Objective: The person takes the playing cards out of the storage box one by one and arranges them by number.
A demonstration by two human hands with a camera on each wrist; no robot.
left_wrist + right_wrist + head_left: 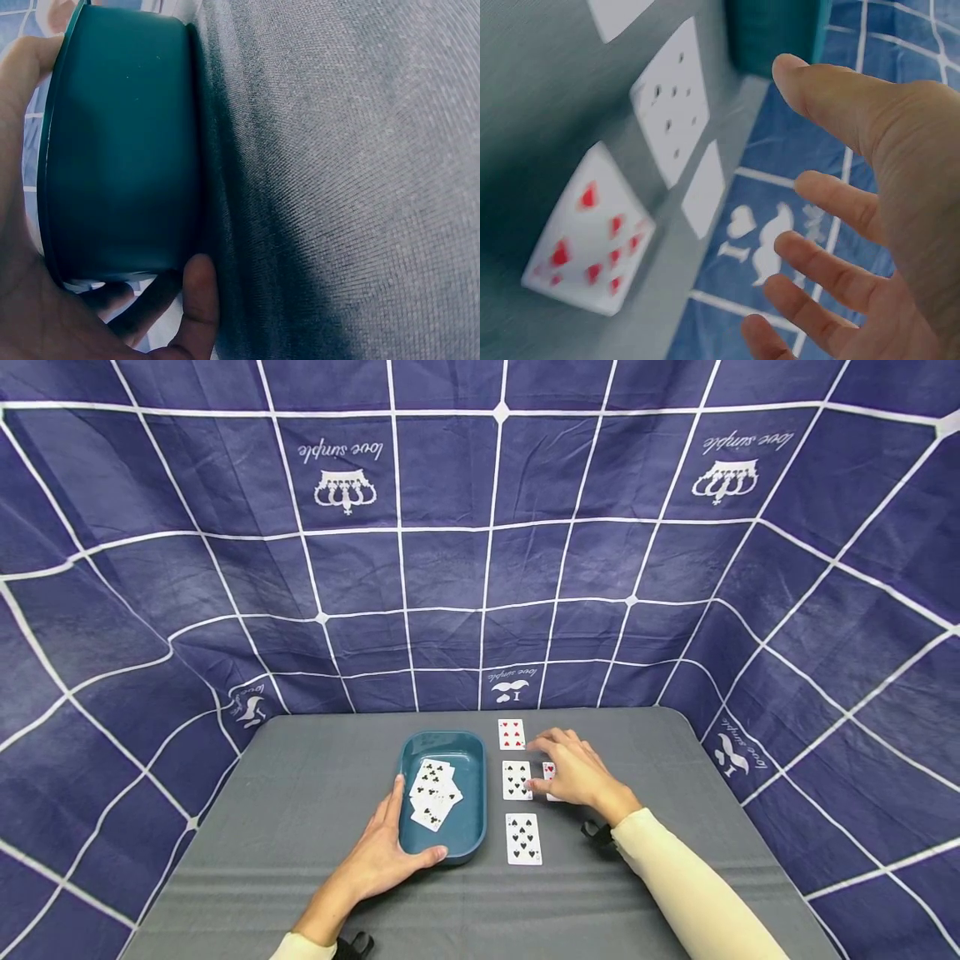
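A deep blue-green plastic tray (480, 827) stands on the grey table, with several black-suited playing cards (435, 793) piled face up inside. My left hand (382, 852) holds the tray's near left corner, thumb on the front rim and fingers along the left side. To the tray's right lie a six of hearts (512, 734), a spade card (516, 779) and, nearer me, another spade card (523, 840). Over a red heart card (550, 771) hovers my right hand (573, 768), fingers spread and holding nothing; it partly hides that card in the head view.
Grey cloth covers the table (300, 777), whose far edge runs just behind the tray and cards. Blue curtains (450, 568) with a white grid rise at the back and both sides. A black strap (597, 833) hangs at the right wrist.
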